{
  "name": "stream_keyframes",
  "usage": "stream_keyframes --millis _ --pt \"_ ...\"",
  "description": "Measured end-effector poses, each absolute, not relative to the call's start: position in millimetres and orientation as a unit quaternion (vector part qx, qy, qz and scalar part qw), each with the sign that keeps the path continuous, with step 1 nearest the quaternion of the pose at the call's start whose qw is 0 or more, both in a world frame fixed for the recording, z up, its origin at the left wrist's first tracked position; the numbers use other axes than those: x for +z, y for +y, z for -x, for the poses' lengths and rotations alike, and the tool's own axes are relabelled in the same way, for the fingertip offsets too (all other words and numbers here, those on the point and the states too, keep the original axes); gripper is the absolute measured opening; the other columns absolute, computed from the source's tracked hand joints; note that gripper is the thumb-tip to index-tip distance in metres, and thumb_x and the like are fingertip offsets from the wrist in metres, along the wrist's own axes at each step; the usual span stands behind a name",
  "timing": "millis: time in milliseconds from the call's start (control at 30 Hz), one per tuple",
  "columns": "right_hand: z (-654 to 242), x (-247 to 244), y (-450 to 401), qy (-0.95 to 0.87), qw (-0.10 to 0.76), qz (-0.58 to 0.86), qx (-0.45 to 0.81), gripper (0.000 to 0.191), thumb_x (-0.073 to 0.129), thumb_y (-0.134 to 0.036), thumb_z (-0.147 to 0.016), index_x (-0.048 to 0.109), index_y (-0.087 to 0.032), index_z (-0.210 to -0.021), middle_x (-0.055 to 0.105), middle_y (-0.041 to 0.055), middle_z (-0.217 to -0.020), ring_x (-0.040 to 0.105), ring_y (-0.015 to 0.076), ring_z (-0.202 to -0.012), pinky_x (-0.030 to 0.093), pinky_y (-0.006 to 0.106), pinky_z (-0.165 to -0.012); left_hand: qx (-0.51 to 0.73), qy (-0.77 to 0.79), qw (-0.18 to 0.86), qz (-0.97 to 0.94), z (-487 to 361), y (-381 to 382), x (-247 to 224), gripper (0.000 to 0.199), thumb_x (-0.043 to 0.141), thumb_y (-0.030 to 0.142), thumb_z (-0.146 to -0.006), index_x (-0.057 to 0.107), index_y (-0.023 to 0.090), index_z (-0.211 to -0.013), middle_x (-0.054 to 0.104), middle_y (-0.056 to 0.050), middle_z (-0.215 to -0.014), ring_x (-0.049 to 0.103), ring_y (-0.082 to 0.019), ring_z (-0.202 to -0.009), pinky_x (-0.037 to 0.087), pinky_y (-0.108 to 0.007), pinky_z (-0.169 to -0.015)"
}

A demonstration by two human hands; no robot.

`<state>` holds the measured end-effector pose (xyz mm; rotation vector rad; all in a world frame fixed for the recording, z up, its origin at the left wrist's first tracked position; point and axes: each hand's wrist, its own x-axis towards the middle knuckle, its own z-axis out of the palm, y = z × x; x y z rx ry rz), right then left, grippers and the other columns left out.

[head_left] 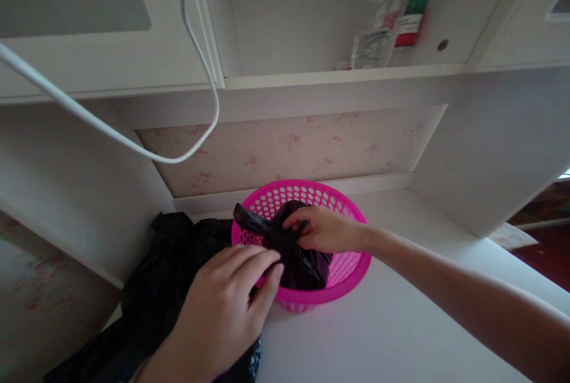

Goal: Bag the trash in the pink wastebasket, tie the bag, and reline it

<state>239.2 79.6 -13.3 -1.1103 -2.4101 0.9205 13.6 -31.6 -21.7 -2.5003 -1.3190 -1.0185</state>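
A pink perforated plastic basket (342, 291) stands on the white surface, with a black plastic bag (303, 270) bunched inside it. My right hand (327, 230) reaches in over the basket from the right, thumb and fingers closed on the top of the bag. Nearer the camera, my left hand (231, 294) is at the basket's front left rim, its fingertips pinched together on a part of the bag. A twisted end of the bag sticks up past the far left of the basket. The exact grip of the left fingertips is partly hidden.
Black crumpled material (164, 276) lies left of the basket. A white cable (178, 158) hangs across the upper left. Overhead, a shelf (285, 81) holds a clear bottle (378, 21) and a bottle with a green and red label (414, 12). White panels flank both sides.
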Motion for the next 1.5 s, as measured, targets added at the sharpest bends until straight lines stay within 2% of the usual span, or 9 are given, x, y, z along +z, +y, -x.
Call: stream_keyframes --millis 233,467,667,800,933,1133,1333,1400,1500 --pt "-246 -12 78 -0.832 0.201 0.400 0.327 0.034 0.073 -0.009 -0.076 0.078 -0.019 -0.108 0.076 0.0022 -0.097 0.070 0.0142 -0.080 0.052 0.023 -0.071 -0.058 -0.528 0.041 0.846 -46 36 -11 0.027 0.071 0.044 -0.093 0.080 0.020 -0.102 0.082 -0.014 -0.094 0.079 -0.035 -0.089 0.060 -0.043 -0.071" --pt "-268 -3 92 -0.901 0.136 0.400 0.098 0.030 0.058 -0.007 -0.090 0.079 -0.022 -0.107 0.077 0.0053 -0.114 0.071 0.0209 -0.107 0.051 0.031 -0.095 -0.030 -0.535 0.062 0.842 -39 35 -8 0.023 0.062 0.024 -0.095 0.081 0.024 -0.082 0.081 -0.012 -0.079 0.078 -0.030 -0.076 0.052 -0.038 -0.063" --pt "-292 0 108 -0.855 0.145 0.498 0.023 0.030 0.057 -0.010 -0.088 0.077 -0.014 -0.110 0.075 0.0186 -0.112 0.071 0.0340 -0.107 0.053 0.045 -0.093 -0.024 -0.546 0.009 0.837 -18 34 6 0.026 0.061 0.025 -0.093 0.076 0.026 -0.072 0.078 -0.007 -0.075 0.077 -0.028 -0.078 0.049 -0.035 -0.064" --pt "-281 -1 96 -0.931 0.138 0.338 0.019 0.055 0.071 -0.016 -0.086 0.064 -0.020 -0.140 0.067 0.0137 -0.139 0.061 0.0305 -0.129 0.046 0.044 -0.111 -0.076 -0.526 -0.055 0.845 -19 31 11 0.020 0.058 0.020 -0.092 0.077 0.025 -0.097 0.081 -0.007 -0.103 0.076 -0.028 -0.098 0.053 -0.038 -0.083" --pt "-268 -4 88 -0.960 0.124 0.249 0.010 0.023 0.062 -0.015 -0.096 0.076 -0.022 -0.113 0.078 0.0064 -0.109 0.070 0.0246 -0.107 0.053 0.041 -0.100 -0.149 -0.503 -0.109 0.844 -30 30 9 0.039 0.068 0.034 -0.092 0.069 0.022 -0.129 0.076 -0.008 -0.127 0.071 -0.029 -0.115 0.050 -0.041 -0.101" --pt "-281 3 98 -0.952 0.202 0.219 0.071 0.019 0.059 -0.021 -0.101 0.075 -0.023 -0.110 0.077 0.0051 -0.107 0.070 0.0204 -0.100 0.053 0.033 -0.090 -0.124 -0.516 -0.108 0.840 -36 30 7 0.021 0.061 0.033 -0.099 0.079 0.023 -0.094 0.082 -0.005 -0.096 0.075 -0.027 -0.089 0.047 -0.037 -0.077" --pt "-323 -4 126 -0.794 0.384 0.433 0.187 0.003 0.071 -0.021 -0.080 0.070 -0.021 -0.083 0.069 0.0015 -0.077 0.062 0.0185 -0.073 0.049 0.032 -0.073 -0.176 -0.524 -0.155 0.819 8 26 7 0.019 0.062 0.030 -0.097 0.078 0.025 -0.087 0.079 -0.001 -0.092 0.072 -0.022 -0.089 0.045 -0.032 -0.080" --pt "-333 -10 135 -0.740 0.432 0.479 0.192 0.007 0.064 -0.024 -0.082 0.065 -0.020 -0.088 0.067 0.0010 -0.073 0.060 0.0180 -0.067 0.048 0.032 -0.067 -0.193 -0.511 -0.191 0.816 21 23 8 0.018 0.061 0.030 -0.098 0.076 0.026 -0.089 0.077 0.000 -0.094 0.070 -0.021 -0.090 0.047 -0.031 -0.080" --pt "-337 -13 139 -0.666 0.496 0.509 0.226 0.026 0.058 -0.028 -0.085 0.061 -0.021 -0.109 0.072 0.0047 -0.094 0.067 0.0206 -0.080 0.054 0.035 -0.073 -0.233 -0.483 -0.264 0.802 27 14 10 0.014 0.064 0.037 -0.097 0.073 0.026 -0.099 0.075 -0.001 -0.103 0.069 -0.022 -0.098 0.050 -0.032 -0.086"
